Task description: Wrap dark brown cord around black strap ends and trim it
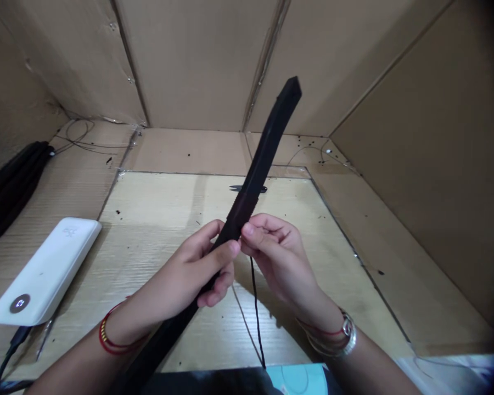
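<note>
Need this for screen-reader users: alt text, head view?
Left hand grips a slanting black strip; right hand pinches at its edge. Dark snips lie beyond it on a pale board; a white power bank sits at left.

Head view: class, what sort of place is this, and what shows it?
Probably a small, makeshift handcraft workspace: cardboard panels enclose a pale work surface, small snips lie on it, and a black strip is held over it.

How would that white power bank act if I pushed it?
The white power bank looks rigid, so it would likely slide in one piece. Lying on its broad face, it seems unlikely to roll or tip. The black cable plugged into its near end might tug.
</note>
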`<state>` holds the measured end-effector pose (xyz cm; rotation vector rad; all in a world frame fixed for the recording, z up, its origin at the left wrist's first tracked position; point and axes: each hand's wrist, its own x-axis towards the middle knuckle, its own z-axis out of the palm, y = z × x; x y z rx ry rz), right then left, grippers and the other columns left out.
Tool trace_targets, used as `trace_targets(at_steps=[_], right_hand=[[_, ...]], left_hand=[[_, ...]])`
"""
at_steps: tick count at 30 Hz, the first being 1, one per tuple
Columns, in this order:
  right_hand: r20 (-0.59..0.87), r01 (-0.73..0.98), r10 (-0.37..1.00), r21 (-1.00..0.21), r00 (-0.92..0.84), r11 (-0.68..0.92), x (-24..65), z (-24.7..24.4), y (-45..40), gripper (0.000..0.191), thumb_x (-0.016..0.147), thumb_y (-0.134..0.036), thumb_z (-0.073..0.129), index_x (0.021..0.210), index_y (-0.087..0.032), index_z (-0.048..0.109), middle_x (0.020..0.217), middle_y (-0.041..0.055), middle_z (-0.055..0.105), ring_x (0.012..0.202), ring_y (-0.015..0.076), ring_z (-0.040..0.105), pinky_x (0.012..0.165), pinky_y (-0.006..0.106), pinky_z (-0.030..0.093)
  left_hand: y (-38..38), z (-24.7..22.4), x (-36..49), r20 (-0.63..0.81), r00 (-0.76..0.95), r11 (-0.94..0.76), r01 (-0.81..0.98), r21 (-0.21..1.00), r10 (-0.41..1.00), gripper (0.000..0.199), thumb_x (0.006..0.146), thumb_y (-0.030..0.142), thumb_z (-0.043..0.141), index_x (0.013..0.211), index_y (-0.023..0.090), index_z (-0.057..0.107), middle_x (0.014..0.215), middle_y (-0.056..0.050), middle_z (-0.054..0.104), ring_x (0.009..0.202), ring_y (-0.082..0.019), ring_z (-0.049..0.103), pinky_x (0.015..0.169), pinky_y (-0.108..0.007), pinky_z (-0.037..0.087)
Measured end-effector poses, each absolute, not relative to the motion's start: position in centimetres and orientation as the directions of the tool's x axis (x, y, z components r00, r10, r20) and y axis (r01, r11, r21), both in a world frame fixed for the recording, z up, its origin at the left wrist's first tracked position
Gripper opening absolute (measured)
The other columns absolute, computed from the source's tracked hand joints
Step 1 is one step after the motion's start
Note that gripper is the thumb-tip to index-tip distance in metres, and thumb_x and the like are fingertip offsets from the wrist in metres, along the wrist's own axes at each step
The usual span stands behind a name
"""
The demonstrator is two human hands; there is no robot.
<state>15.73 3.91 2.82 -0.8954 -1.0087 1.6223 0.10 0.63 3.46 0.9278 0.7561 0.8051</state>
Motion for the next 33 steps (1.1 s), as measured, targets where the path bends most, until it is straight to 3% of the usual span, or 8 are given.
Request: trace_targets(at_steps=[9,17,22,25,28,33], right_hand=[[-0.019,-0.393,0.913,-0.899,-0.408,-0.194,16.4,3.1,4.5,0.017,0.085,-0.023,0.067,0.07,-0.014,0.066,0.062,0.0039,0.067,0.049,0.006,0.036,0.05,0.022,0.024],[0.027,-0.472,0.915,-0.863,-0.402,-0.182,15.9,2.9,4.0,0.015,0.082,-0.025,0.072,0.072,-0.017,0.064,0.053,-0.0016,0.061,0.044,0.0053,0.036,0.048,0.02,0.022],[-0.033,-0.436,0.925,-0.876,-0.377,-0.209,15.5,2.3,3.9,0.023,0.075,-0.031,0.079,0.068,-0.017,0.062,0.047,-0.0042,0.051,0.045,0.006,0.039,0.048,0.02,0.025],[-0.085,-0.424,0.932,-0.873,-0.352,-0.239,15.3,2.1,3.6,0.026,0.068,-0.031,0.083,0.064,-0.016,0.062,0.045,-0.0067,0.041,0.045,0.005,0.034,0.047,0.019,0.025],[-0.119,-0.385,0.932,-0.887,-0.342,-0.255,15.3,2.1,3.3,0.029,0.066,-0.035,0.085,0.064,-0.016,0.063,0.046,-0.0071,0.04,0.045,0.0045,0.033,0.047,0.019,0.027],[-0.143,-0.382,0.929,-0.882,-0.341,-0.276,15.4,2.2,3.3,0.032,0.061,-0.037,0.088,0.065,-0.016,0.064,0.047,-0.0068,0.044,0.044,0.0043,0.036,0.048,0.019,0.032]], left_hand=[[1.5,4.4,-1.1,-0.209,0.631,0.516,-0.351,0.782,0.747,0.029,0.098,0.047,0.044,0.095,0.019,0.054,0.051,0.008,0.043,0.033,-0.003,0.035,0.034,-0.011,0.026],[1.1,3.0,-0.5,-0.052,0.684,0.516,-0.495,0.699,0.728,0.036,0.1,0.047,0.036,0.096,0.019,0.059,0.05,0.006,0.045,0.032,-0.004,0.036,0.032,-0.012,0.029],[1.0,2.7,-0.7,-0.15,0.658,0.555,-0.465,0.69,0.738,0.033,0.099,0.045,0.043,0.09,0.017,0.059,0.051,0.004,0.049,0.035,-0.005,0.044,0.036,-0.012,0.034],[0.9,2.6,-0.7,-0.205,0.687,0.625,-0.443,0.643,0.697,0.047,0.097,0.054,0.04,0.074,0.016,0.056,0.042,0.005,0.043,0.03,-0.006,0.04,0.031,-0.013,0.031],[0.7,2.5,-0.4,-0.223,0.703,0.626,-0.386,0.678,0.675,0.055,0.093,0.062,0.041,0.063,0.017,0.049,0.036,0.004,0.042,0.027,-0.008,0.043,0.028,-0.014,0.03],[0.7,2.4,0.1,-0.236,0.687,0.616,-0.379,0.691,0.687,0.049,0.095,0.048,0.046,0.057,0.018,0.045,0.032,0.005,0.04,0.023,-0.009,0.041,0.026,-0.014,0.029]])
